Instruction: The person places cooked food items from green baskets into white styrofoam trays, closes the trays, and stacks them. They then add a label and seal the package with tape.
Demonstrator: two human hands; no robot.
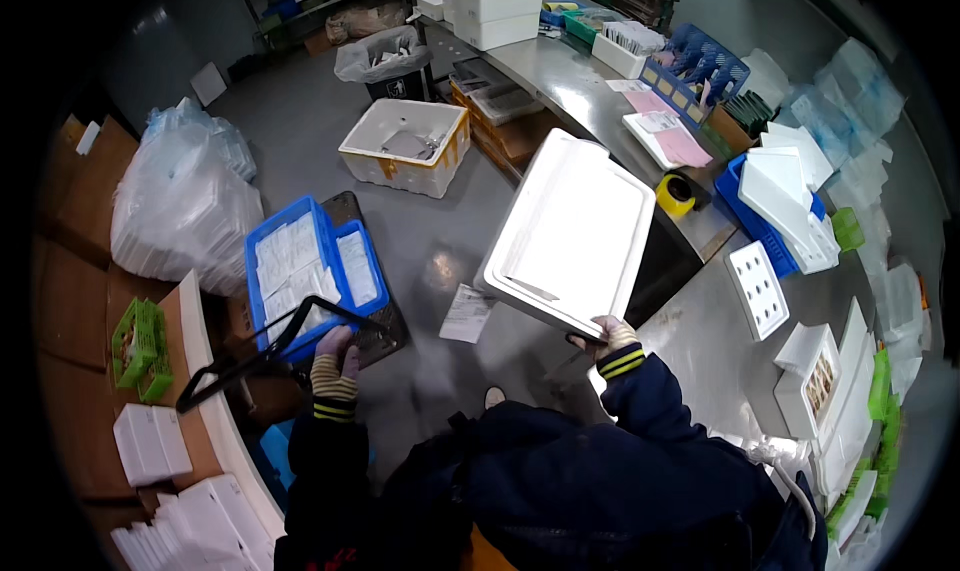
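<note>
My right hand [613, 337], in a striped glove with bare fingertips, grips the near corner of a white foam box [570, 233]. The box is tilted in the air beside the steel table, its upper face washed out by glare. A paper with print [466, 314] shows by its left corner; whether it is attached, I cannot tell. My left hand [335, 361] is at the near side of a blue plastic crate [253, 271] holding white packets [296, 259]. Its thumb and fingers are apart, with nothing visible between them. A black bar handle [289, 331] crosses just above that hand.
A foam box with yellow tape [397, 166] stands on the floor near a lined bin [386, 57]. Foam lids [776, 184], a yellow tape roll [676, 195] and stacked foam boxes [499, 12] are on the steel table [562, 83]. Bagged foam trays [184, 196] stand left.
</note>
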